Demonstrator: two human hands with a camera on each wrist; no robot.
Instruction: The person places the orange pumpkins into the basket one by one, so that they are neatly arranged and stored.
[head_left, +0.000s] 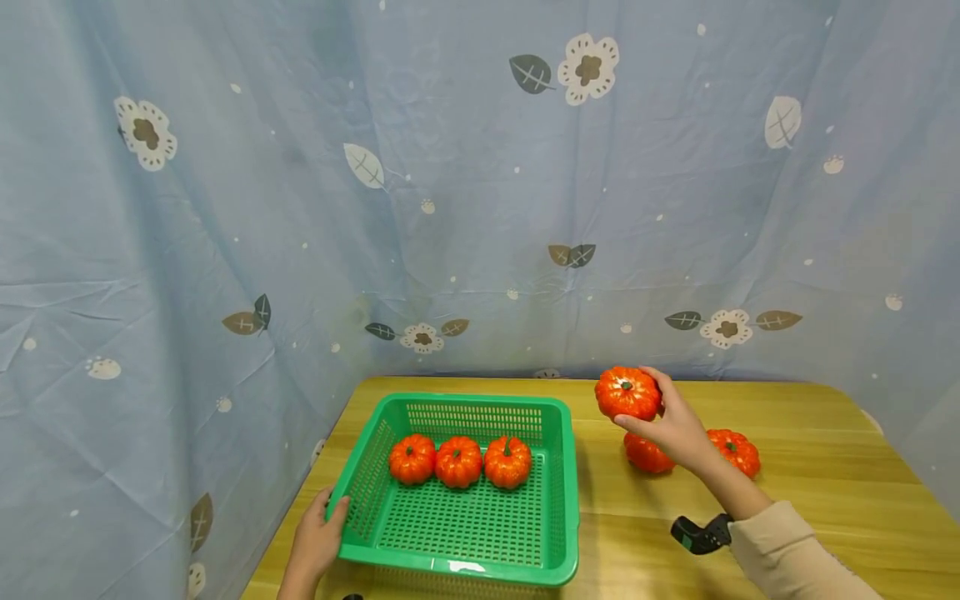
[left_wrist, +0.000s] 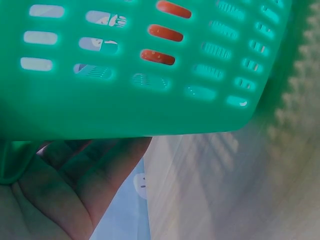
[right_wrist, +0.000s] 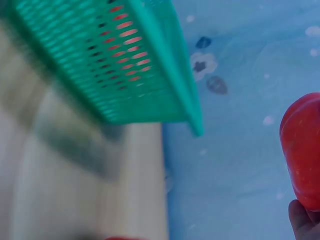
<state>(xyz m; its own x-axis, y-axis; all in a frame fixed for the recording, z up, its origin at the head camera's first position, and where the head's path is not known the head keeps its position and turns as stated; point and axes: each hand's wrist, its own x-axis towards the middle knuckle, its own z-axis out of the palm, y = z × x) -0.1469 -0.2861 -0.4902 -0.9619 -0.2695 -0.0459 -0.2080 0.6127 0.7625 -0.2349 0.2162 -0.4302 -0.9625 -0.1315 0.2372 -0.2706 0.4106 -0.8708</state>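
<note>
A small orange-red pumpkin [head_left: 627,394] is held above the table by my right hand [head_left: 678,435], thumb below and fingers behind it. The right wrist view shows only part of this pumpkin [right_wrist: 305,150]. My left hand [head_left: 317,537] grips the left rim of a green plastic basket [head_left: 573,517]. In the left wrist view that hand [left_wrist: 75,195] lies against the basket wall [left_wrist: 125,115], fingers partly hidden. Inside the basket, a row of three pumpkins [head_left: 459,462] sits towards the back.
Two more pumpkins rest on the wooden table [head_left: 840,500]: one pumpkin [head_left: 647,455] under the right hand, another pumpkin [head_left: 737,452] behind the right forearm. A black wrist device [head_left: 701,535] is by the right sleeve. A blue patterned curtain [head_left: 480,208] hangs behind the table.
</note>
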